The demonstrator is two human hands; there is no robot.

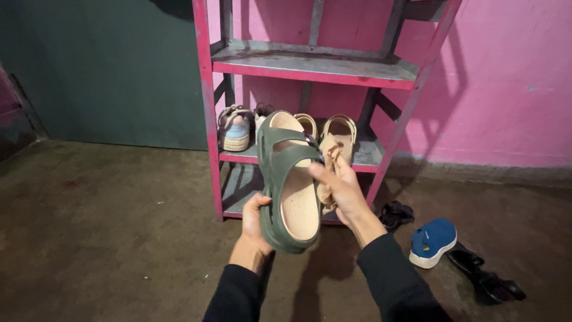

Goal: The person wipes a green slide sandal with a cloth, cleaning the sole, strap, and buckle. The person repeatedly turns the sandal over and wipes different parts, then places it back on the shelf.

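Both hands hold a dark green sandal point(288, 179) with beige footbed: left hand point(255, 222) grips the heel, right hand point(341, 186) also holds a beige cloth point(329, 156).

A pink metal shelf rack point(210, 119) holds a pale blue shoe point(236, 128) and tan sandals point(341, 132); a blue shoe point(433, 240) and black sandals point(485, 275) lie on the brown floor point(107, 226)

Home entry/storage area: pink metal shoe rack point(210, 113) w/ sandals point(341, 132), pink wall point(506, 77), bare concrete floor point(107, 220), loose shoes point(433, 240).
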